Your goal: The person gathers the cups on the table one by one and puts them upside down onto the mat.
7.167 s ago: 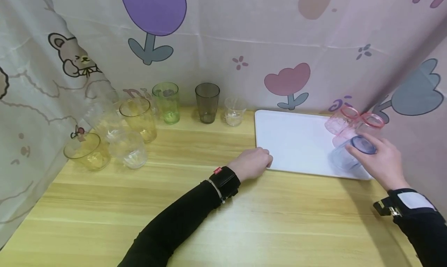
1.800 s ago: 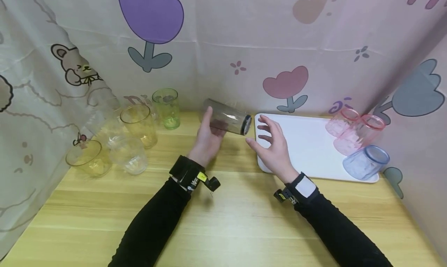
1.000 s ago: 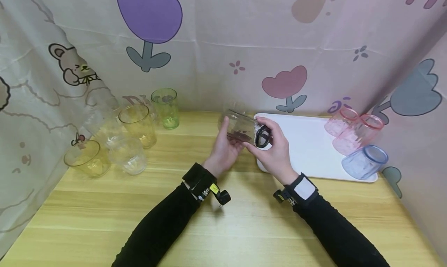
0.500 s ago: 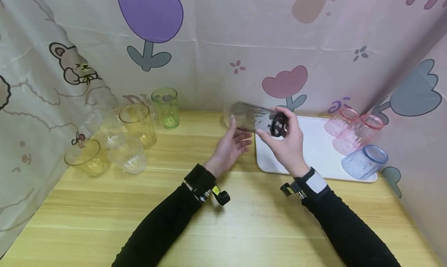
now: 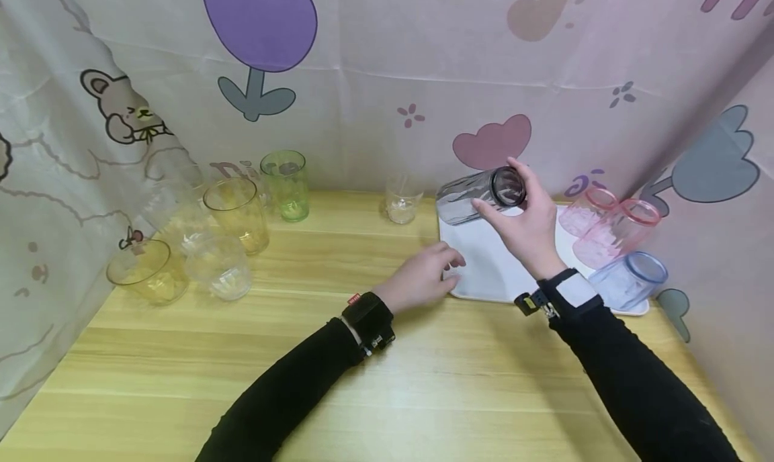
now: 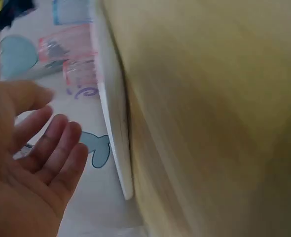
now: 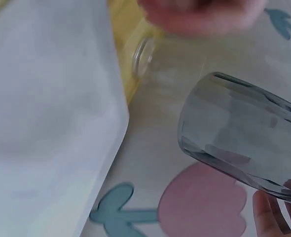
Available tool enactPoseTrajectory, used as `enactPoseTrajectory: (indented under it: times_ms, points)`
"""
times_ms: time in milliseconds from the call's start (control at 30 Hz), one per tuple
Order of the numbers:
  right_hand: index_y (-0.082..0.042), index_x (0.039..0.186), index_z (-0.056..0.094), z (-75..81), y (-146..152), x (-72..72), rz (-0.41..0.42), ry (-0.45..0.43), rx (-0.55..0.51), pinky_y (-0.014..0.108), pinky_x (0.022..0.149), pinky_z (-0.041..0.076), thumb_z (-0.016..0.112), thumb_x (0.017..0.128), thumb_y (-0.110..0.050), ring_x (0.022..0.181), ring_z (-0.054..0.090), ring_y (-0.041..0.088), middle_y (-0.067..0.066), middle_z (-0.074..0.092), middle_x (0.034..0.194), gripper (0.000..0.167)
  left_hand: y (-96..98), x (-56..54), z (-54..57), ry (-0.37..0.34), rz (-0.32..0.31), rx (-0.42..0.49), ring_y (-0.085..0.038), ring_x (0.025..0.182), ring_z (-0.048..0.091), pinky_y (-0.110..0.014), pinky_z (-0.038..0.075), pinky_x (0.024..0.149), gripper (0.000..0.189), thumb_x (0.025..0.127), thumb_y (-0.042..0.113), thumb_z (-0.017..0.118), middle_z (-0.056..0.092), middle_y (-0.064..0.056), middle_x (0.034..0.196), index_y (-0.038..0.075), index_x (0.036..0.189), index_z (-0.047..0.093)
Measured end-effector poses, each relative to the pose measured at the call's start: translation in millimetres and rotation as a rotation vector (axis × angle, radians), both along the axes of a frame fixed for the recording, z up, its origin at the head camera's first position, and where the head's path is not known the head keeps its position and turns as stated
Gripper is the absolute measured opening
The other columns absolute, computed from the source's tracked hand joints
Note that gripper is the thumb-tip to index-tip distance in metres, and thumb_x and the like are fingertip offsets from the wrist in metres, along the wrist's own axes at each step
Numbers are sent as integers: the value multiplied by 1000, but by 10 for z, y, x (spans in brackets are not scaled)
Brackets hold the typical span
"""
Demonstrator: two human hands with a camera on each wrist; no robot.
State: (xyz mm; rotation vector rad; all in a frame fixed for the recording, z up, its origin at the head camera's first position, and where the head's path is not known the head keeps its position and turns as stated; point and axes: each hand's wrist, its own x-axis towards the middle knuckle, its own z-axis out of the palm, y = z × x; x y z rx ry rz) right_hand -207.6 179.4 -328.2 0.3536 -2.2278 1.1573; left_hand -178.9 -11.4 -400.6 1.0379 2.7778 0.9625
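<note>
In the head view my right hand [image 5: 529,227] holds a smoky grey drinking glass [image 5: 468,197] by its thick dark base. The glass is tipped on its side above the back left part of the white tray [image 5: 484,274], its mouth facing left and slightly down. The right wrist view shows the grey glass [image 7: 239,133] in the air, with fingertips [image 7: 266,212] at its base end. My left hand [image 5: 423,281], fingers loosely bent and holding nothing, is by the tray's front left corner. In the left wrist view, that hand [image 6: 37,158] shows its palm, apart from the tray edge.
Two pink glasses [image 5: 613,234] and a blue glass [image 5: 629,281] stand upside down at the tray's right end. A small clear glass [image 5: 403,200] is left of the tray. Further left are a green glass [image 5: 285,187], yellow glasses [image 5: 237,213] and clear ones [image 5: 224,270].
The grey glass, earlier upright at the back, was turned sideways by my left hand and passed to my right, which carried it right over the tray. The blue glass was set down.
</note>
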Motion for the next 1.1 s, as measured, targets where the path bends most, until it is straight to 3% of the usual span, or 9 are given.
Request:
enactPoseTrajectory:
  times_ms: [133,300,467,600,867,1100]
  points:
    - [-19,150,53,51,153,-155,-63,-20,75,14,80,42,88,81,-23,105,55,-1,12,67,137,77,67,34,4,140,-79,-240,-14,107,66,-22,55,96,22,98,17,69,69,0,117,14,119,73]
    - [-20,152,51,131,372,-306,-133,-99,163,15,76,37,85,83,-33,108,60,22,16,66,138,78,105,59,-10,153,-136,-341,-12,104,67,-20,55,93,17,98,13,69,70,2,109,17,113,77]
    - [-20,156,46,180,596,-450,-154,-191,211,36,96,46,82,86,-40,124,60,38,21,63,141,81,110,62,-26,172,-133,-364,-10,100,66,-18,55,88,19,97,8,67,70,5,102,19,108,79]
    - [-19,159,40,202,754,-556,-165,-271,254,57,109,43,78,88,-45,133,55,44,23,59,146,85,110,49,-26,184,-127,-373,-10,98,67,-18,55,85,18,98,10,68,70,6,102,21,107,79]
    - [-12,162,30,200,974,-711,-163,-462,345,63,104,42,71,92,-52,130,51,50,32,54,145,91,102,45,-33,200,-134,-372,-9,100,68,-18,56,87,18,99,10,66,71,7,103,20,105,79]
    - [-6,161,29,112,1192,-834,-237,-546,390,72,101,38,68,92,-55,130,47,58,38,51,144,94,148,59,-70,219,-138,-392,-9,102,68,-19,56,88,24,100,7,62,71,8,104,21,107,79]
